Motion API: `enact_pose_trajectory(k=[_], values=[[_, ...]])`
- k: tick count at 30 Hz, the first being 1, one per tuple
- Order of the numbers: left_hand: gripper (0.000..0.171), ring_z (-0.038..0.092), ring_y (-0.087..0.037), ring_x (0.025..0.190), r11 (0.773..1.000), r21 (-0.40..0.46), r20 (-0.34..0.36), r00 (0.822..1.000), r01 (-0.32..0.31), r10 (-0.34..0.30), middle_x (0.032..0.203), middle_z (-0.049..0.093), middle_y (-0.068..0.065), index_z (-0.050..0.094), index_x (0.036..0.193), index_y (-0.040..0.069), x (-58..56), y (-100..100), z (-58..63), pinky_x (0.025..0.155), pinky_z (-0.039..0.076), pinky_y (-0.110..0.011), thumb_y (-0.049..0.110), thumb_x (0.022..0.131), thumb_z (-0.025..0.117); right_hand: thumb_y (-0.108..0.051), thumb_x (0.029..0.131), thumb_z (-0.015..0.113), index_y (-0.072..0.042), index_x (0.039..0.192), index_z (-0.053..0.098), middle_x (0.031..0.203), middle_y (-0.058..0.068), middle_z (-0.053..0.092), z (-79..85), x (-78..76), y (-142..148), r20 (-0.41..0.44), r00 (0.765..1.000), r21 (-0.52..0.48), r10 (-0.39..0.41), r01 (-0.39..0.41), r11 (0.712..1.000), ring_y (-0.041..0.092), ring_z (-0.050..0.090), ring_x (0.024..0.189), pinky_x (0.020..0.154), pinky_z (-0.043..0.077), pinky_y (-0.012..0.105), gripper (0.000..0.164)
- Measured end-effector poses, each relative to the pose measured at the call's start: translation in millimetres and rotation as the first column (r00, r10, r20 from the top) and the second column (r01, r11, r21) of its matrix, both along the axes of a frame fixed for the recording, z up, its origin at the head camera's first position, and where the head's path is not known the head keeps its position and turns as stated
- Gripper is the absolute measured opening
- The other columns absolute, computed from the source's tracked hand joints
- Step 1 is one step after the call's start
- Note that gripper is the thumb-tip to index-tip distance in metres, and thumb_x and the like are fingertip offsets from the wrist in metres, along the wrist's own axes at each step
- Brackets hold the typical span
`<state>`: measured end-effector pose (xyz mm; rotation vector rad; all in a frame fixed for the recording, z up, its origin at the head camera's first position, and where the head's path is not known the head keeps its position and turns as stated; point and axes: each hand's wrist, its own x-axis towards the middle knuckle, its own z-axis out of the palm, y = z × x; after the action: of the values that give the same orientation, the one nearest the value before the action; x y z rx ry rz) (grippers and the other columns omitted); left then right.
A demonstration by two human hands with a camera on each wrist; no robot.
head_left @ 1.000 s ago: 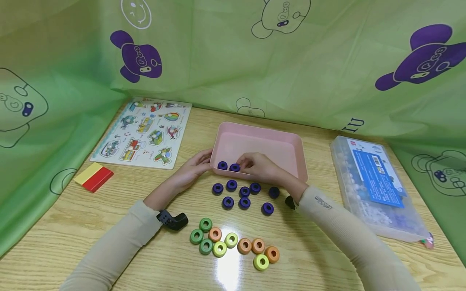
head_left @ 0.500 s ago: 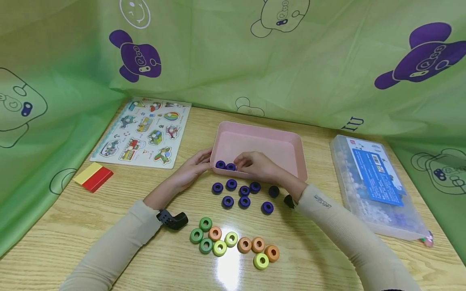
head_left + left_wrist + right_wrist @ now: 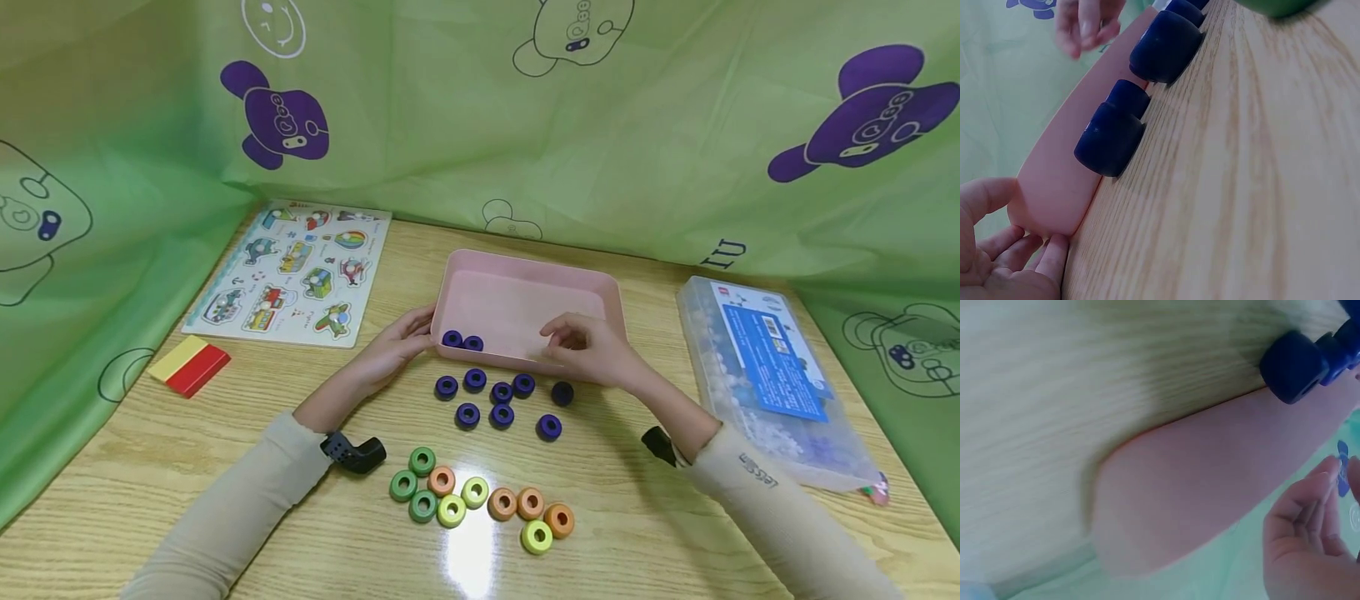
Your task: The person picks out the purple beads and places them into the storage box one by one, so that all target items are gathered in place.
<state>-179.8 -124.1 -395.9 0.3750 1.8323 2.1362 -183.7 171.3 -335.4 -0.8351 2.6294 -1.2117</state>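
Right hand (image 3: 588, 346) shifted: a half second ago it stood beside the two purple rings (image 3: 472, 343); now it is over the near wall of the pink tray (image 3: 517, 304), well to their right, fingers loosely bent, thumb and forefinger parted, nothing held. The pair lies inside the tray's near-left corner, just beside the left hand (image 3: 393, 350), whose relaxed fingers and thumb touch that corner from outside. Eight loose purple rings (image 3: 502, 416) sit on the table (image 3: 315, 533), between and nearer the person than the hands. The withdrawal suggests this placement is complete.
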Motion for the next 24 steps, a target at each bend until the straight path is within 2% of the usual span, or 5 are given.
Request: enact_pose_trajectory(k=[3, 7, 12, 19, 24], values=[[0.053, 0.023, -0.019, 0.121, 1.0, -0.012, 0.004, 1.0, -0.005, 0.005, 0.134, 0.025, -0.011, 0.024, 0.132, 0.005, 0.5, 0, 1.1, 0.098, 0.018, -0.035, 0.004, 0.084, 0.048, -0.015, 0.077, 0.061, -0.002, 0.096, 0.057, 0.076, 0.003, 0.056, 2.9, 11.9, 14, 0.034, 0.999, 0.0, 0.004, -0.004, 1.0, 0.016, 0.053, 0.065, 0.056, 0.044, 0.025, 0.023], [0.053, 0.023, -0.019, 0.121, 1.0, -0.019, 0.008, 1.0, -0.007, 0.007, 0.134, 0.025, -0.011, 0.024, 0.132, 0.005, 1.0, 0, 2.2, 0.098, 0.017, -0.036, 0.005, 0.084, 0.048, -0.022, 0.077, 0.061, -0.007, 0.095, 0.058, 0.075, 0.002, 0.056, 4.8, 28.1, 29, 0.06, 0.998, 0.058, -0.02, 0.016, 0.998, 0.016, 0.052, 0.064, 0.052, 0.043, 0.024, 0.023], [0.054, 0.022, -0.02, 0.122, 1.0, -0.015, 0.011, 1.0, 0.003, -0.003, 0.135, 0.023, -0.011, 0.023, 0.132, 0.005, 0.4, 0, 2.5, 0.099, 0.015, -0.036, 0.006, 0.085, 0.048, -0.024, 0.078, 0.06, -0.009, 0.094, 0.06, 0.075, -0.001, 0.058, -1.4, 41.2, 42, 0.086, 0.996, 0.092, -0.015, 0.007, 0.996, 0.013, 0.054, 0.065, 0.054, 0.045, 0.024, 0.022], [0.054, 0.021, -0.021, 0.122, 1.0, -0.029, 0.019, 1.0, 0.003, -0.002, 0.135, 0.022, -0.012, 0.021, 0.133, 0.004, -1.1, 0, 1.4, 0.098, 0.016, -0.036, 0.003, 0.085, 0.046, -0.018, 0.079, 0.058, -0.002, 0.113, 0.05, 0.077, 0.003, 0.059, -16.8, 44.1, 48, 0.17, 0.982, 0.084, 0.076, -0.091, 0.992, 0.016, 0.056, 0.065, 0.056, 0.046, 0.025, 0.038], [0.053, 0.022, -0.02, 0.122, 0.999, -0.034, 0.009, 1.0, -0.005, 0.006, 0.135, 0.023, -0.012, 0.022, 0.132, 0.004, 1.2, 1, 4.0, 0.098, 0.017, -0.036, 0.004, 0.085, 0.047, -0.012, 0.078, 0.06, -0.001, 0.118, 0.045, 0.077, 0.002, 0.058, -26.1, 39.7, 46, 0.181, 0.974, 0.058, 0.138, -0.151, 0.987, 0.014, 0.057, 0.068, 0.06, 0.047, 0.026, 0.044]])
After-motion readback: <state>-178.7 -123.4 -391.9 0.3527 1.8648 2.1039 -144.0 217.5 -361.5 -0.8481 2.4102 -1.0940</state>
